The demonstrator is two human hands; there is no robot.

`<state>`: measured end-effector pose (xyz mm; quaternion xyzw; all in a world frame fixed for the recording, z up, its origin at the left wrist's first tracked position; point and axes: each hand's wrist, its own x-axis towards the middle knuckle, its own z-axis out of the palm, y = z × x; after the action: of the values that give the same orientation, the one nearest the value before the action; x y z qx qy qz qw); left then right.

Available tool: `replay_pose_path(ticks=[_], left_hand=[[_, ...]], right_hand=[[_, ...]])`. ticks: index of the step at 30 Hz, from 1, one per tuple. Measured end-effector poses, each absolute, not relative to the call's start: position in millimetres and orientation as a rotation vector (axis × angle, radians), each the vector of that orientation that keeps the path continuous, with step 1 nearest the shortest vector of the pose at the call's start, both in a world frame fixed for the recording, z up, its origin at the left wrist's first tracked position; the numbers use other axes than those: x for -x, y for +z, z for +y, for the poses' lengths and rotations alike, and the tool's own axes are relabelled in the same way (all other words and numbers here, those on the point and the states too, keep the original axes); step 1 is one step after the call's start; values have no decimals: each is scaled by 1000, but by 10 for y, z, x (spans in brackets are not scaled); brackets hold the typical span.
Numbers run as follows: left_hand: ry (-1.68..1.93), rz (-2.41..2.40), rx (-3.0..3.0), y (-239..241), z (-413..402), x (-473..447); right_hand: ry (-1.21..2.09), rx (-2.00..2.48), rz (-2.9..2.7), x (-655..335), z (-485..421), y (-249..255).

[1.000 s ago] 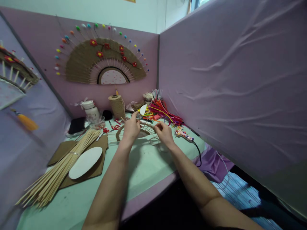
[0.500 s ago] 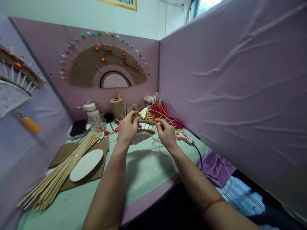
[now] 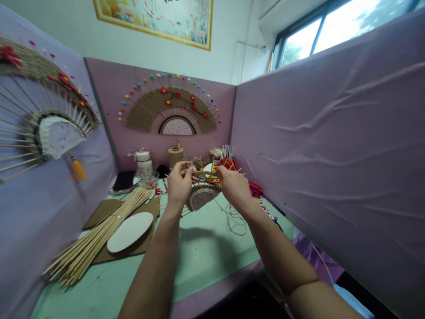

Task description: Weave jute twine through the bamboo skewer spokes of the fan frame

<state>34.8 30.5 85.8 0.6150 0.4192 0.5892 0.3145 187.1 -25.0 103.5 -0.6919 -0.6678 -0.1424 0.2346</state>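
A small half-made fan (image 3: 202, 195) of thin sticks, twine and a pale half-round centre is held up above the green table (image 3: 206, 248). My left hand (image 3: 179, 184) pinches its upper left sticks. My right hand (image 3: 234, 186) is closed on its right side, where the twine runs. A loose length of twine (image 3: 234, 219) hangs from the fan and coils on the table below my right wrist.
A bundle of bamboo sticks (image 3: 99, 237), a white oval card (image 3: 129, 231) and brown cardboard lie at left. A twine spool (image 3: 175, 156), a white jar (image 3: 144, 163), red scissors and coloured pipe cleaners (image 3: 254, 188) stand at the back. Finished fans hang on the purple partitions (image 3: 332, 146).
Both hands have lifted the small fan off the table and tilted it upright. The camera has tipped upward, so a picture and a window now show.
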Motion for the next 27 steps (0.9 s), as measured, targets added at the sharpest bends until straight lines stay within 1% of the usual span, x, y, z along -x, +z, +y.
replay_pose_path(ticks=[4, 7, 9, 12, 16, 20, 23, 27], left_hand=[[1586, 1232, -1766, 843, 275, -333], [1786, 1365, -1924, 866, 138, -391], [1877, 1349, -2023, 901, 15, -448], [1710, 1312, -2142, 959, -125, -507], [1488, 1318, -2095, 983, -112, -492], [1311, 1043, -1900, 945, 11, -482], [1270, 881, -1769, 916, 62, -499], [1290, 789, -1755, 880, 100, -487]], right_hand=[[-405, 1932, -1844, -1848, -254, 1040], [-402, 1955, -1857, -1858, -266, 1050], [-406, 1948, -1858, -1868, -268, 1047], [-427, 1907, -1857, -1880, -263, 1025], [-437, 1883, -1856, -1877, -274, 989], [-438, 1831, -1888, -1860, -319, 967], [-436, 1819, -1893, -1864, -349, 955], [-435, 1783, -1884, -1898, -364, 935]])
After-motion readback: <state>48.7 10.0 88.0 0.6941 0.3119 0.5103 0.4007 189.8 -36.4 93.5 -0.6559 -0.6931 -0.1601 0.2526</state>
